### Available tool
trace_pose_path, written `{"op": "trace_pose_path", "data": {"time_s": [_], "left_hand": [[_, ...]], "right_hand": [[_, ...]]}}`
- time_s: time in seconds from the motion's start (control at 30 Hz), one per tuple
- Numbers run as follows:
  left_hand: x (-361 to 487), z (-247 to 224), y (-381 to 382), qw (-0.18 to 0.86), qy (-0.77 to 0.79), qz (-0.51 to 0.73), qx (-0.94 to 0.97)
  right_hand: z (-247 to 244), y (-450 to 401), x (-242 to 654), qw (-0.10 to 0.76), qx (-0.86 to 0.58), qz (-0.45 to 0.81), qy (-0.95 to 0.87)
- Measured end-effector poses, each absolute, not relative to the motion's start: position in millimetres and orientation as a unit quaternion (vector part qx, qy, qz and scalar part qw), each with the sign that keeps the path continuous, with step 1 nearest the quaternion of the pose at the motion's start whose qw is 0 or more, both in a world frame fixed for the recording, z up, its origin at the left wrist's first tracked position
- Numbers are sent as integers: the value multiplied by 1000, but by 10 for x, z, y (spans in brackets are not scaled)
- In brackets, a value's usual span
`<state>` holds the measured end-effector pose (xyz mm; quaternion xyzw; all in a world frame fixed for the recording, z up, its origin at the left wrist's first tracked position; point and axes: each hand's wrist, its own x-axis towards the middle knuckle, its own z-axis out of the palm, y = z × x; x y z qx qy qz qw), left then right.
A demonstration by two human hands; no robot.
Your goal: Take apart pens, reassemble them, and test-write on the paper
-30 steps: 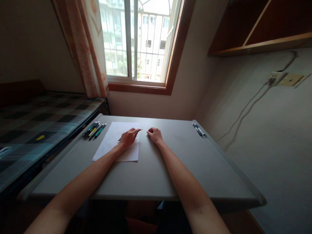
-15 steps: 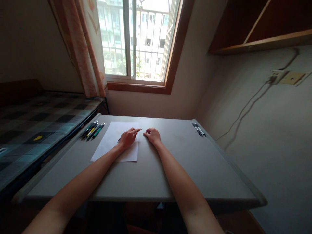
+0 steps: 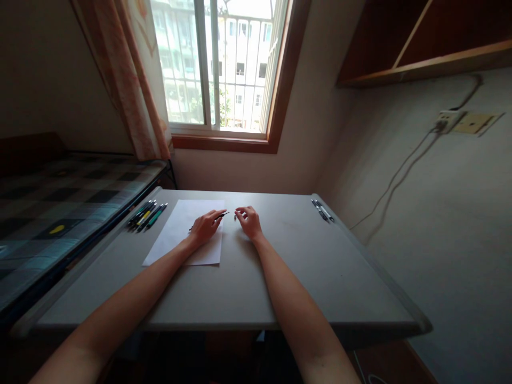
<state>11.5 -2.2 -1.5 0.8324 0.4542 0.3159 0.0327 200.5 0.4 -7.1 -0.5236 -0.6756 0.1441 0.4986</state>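
Over the right part of a white sheet of paper [image 3: 172, 234], my left hand [image 3: 205, 226] holds a thin dark pen part [image 3: 222, 215], its fine tip pointing right. Another small dark piece shows at that hand's left side, mostly covered by it. My right hand [image 3: 248, 221] rests on the grey table [image 3: 248, 288] just right of the paper. Its thumb and forefinger are bent close around a small piece [image 3: 236, 216] at their tips, too small to name.
Several pens [image 3: 146, 216] lie in a bunch near the table's left edge. A few more pens [image 3: 322, 211] lie at the far right edge. A bed [image 3: 80, 197] stands left of the table, and a wall rises on the right.
The view has shifted slightly, so most things appear a little further left. My right hand has lifted its fingers somewhat, and more of the dark pen part shows in my left hand.
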Motion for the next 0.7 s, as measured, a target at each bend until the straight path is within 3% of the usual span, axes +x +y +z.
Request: {"op": "trace_pose_path", "data": {"time_s": [0.47,0.7], "left_hand": [[140,6,-122,20,400,321,858],[136,35,-156,21,415,326,849]], "right_hand": [[-55,-17,1940,472,-459,144,-739],[-77,47,1944,514,-452,177,-707]]}}
